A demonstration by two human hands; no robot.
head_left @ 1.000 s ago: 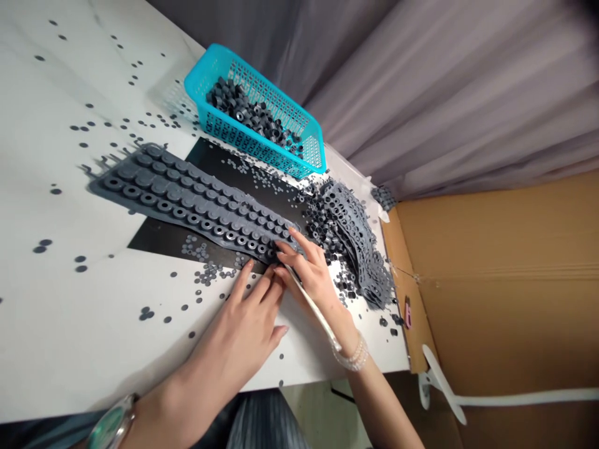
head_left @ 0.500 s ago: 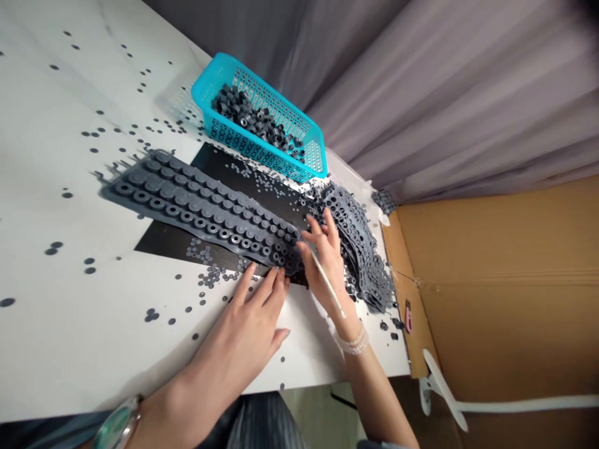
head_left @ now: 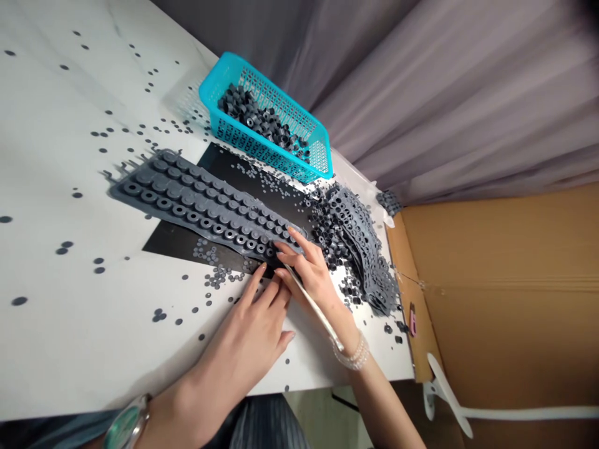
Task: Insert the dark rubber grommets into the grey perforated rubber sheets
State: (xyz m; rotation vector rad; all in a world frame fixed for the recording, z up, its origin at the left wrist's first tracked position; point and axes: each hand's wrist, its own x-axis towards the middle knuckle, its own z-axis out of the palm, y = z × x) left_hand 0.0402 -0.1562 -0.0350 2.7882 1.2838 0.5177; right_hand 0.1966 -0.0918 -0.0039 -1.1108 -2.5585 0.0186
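A dark grey rubber sheet point(head_left: 187, 193) with rows of round raised pieces, some with holes showing, lies slantwise over a black mat point(head_left: 173, 241). My left hand point(head_left: 257, 324) rests flat at the sheet's near edge, fingers stretched out and holding nothing. In my right hand point(head_left: 313, 280) is a thin white stick point(head_left: 316, 308), pointing back towards the wrist; its working tip is hidden by the fingers. The right fingertips touch the sheet's right end. Just beyond that hand are a heap of small dark cylinders point(head_left: 327, 234) and a crumpled, perforated grey sheet point(head_left: 358, 231).
A turquoise basket point(head_left: 269, 146) of small dark cylinders stands at the table's back edge. Small dark discs point(head_left: 218, 276) are scattered over the white table point(head_left: 116, 337). Cardboard point(head_left: 500, 274) stands on the right, with a pink-handled tool point(head_left: 412, 320) near it; a grey curtain point(head_left: 449, 106) hangs behind.
My right hand has moved left and down onto the sheet's right end, uncovering more of the cylinder heap. It still holds the stick. My left hand stays nearly in place.
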